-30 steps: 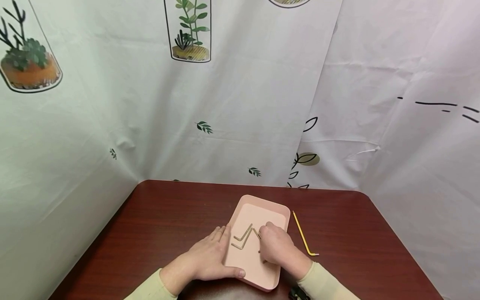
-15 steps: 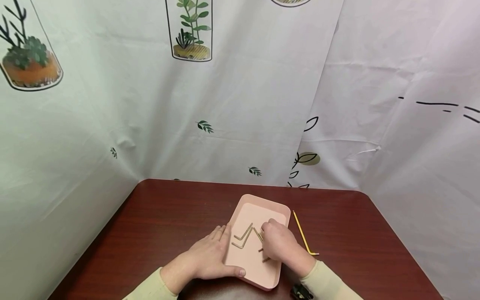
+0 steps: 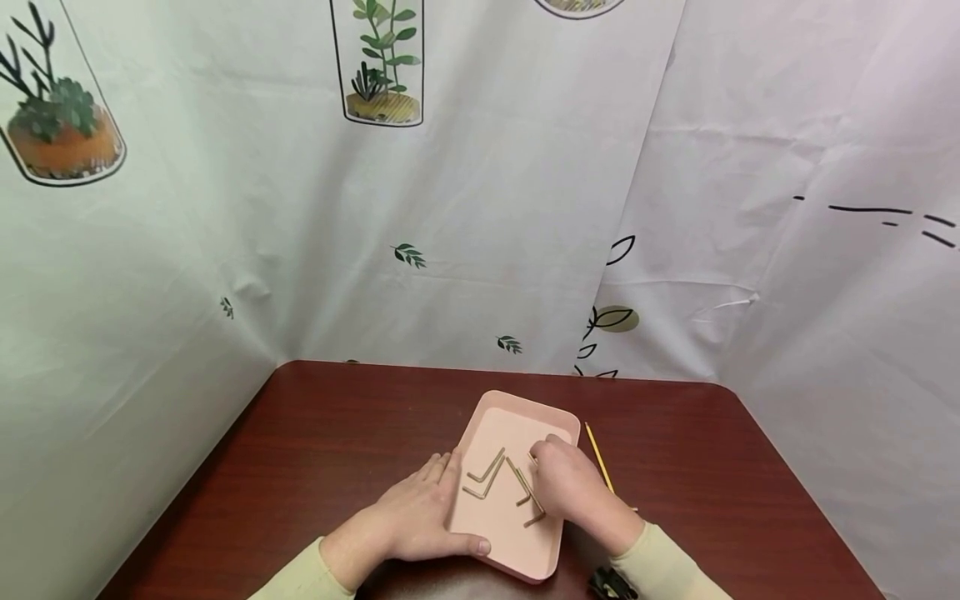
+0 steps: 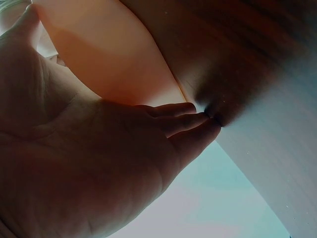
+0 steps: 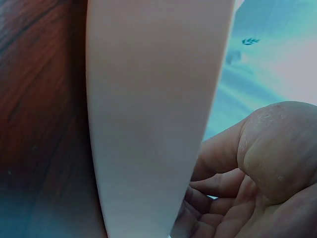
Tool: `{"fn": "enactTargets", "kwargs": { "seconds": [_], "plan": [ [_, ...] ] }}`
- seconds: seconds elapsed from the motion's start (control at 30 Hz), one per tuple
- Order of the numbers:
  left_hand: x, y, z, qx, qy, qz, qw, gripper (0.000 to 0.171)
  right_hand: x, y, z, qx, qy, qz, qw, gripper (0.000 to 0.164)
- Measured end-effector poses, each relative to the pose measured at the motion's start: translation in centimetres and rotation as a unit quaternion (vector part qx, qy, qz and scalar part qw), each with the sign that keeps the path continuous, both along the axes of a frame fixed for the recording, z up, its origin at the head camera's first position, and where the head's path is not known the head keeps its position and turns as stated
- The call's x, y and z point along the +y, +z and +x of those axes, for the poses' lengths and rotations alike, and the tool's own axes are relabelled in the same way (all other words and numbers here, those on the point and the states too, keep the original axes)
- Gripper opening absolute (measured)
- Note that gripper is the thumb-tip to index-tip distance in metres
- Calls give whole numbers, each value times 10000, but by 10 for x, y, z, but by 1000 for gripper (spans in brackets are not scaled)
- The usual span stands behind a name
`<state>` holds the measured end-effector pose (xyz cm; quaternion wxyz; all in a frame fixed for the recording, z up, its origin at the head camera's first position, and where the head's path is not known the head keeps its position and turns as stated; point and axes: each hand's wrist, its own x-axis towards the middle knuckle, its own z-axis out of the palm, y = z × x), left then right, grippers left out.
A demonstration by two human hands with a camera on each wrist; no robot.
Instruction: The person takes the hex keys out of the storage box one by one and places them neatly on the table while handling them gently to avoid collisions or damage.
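My left hand (image 3: 420, 512) lies flat with fingers spread along the left side of a pink tray (image 3: 506, 546), thumb over its near edge. In the left wrist view the straight fingers (image 4: 181, 121) run beside the tray's outer wall. Inside the tray, two brass-coloured hex keys (image 3: 491, 477) lie nested at the left, and two more hex keys (image 3: 531, 492) rest near the middle. My right hand (image 3: 566, 479) reaches over the right wall with curled fingers and pinches another hex key (image 3: 532, 457); only its tip shows. In the right wrist view, the tray wall hides the fingertips.
A yellow L-shaped hex key (image 3: 600, 458) lies on the dark red table (image 3: 360, 417) right of the tray, partly behind the right wrist. A small black object (image 3: 611, 583) shows beside the right sleeve. White printed cloth (image 3: 487, 208) surrounds the table.
My right hand has shifted a little to the right inside the tray, uncovering the two middle hex keys and covering part of the yellow one. The left hand and tray stay put.
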<state>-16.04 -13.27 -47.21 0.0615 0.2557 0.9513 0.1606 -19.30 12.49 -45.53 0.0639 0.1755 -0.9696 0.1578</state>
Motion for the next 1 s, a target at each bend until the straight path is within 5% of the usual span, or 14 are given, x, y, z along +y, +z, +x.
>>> {"fn": "enactTargets", "kwargs": {
  "seconds": [1.0],
  "plan": [
    [1, -2, -1, 42, -29, 5, 10000, 142, 25, 8, -4, 105, -264, -137, 9995, 10]
  ]
}}
